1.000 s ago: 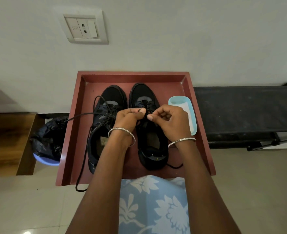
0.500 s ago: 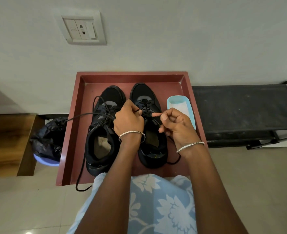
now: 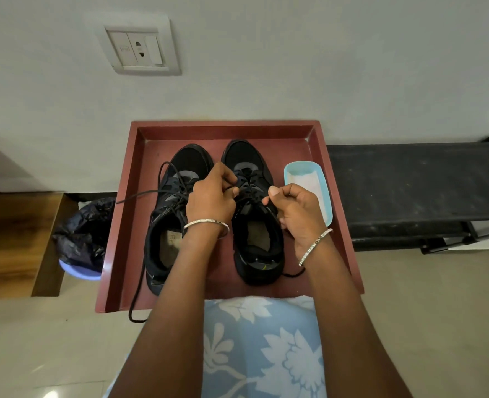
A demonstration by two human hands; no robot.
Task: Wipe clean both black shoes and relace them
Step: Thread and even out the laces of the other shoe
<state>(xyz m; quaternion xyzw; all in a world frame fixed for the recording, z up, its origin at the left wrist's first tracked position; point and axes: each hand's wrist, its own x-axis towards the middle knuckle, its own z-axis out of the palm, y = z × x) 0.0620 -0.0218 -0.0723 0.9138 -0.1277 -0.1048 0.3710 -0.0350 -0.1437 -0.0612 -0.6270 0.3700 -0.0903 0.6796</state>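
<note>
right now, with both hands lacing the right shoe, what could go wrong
The loose lace of the left shoe trails over the edge of the tray and could snag, dragging that shoe. The right hand, pinching the right shoe's lace close to the blue dish, might knock it when pulling.

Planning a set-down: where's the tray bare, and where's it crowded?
Bare: the strip between the tray's far wall and the toes; the near right corner, nearer than the dish. The left strip is crossed by the left shoe's loose lace. Crowded: the middle, where left hand and right hand pinch the right shoe's lace.
</note>
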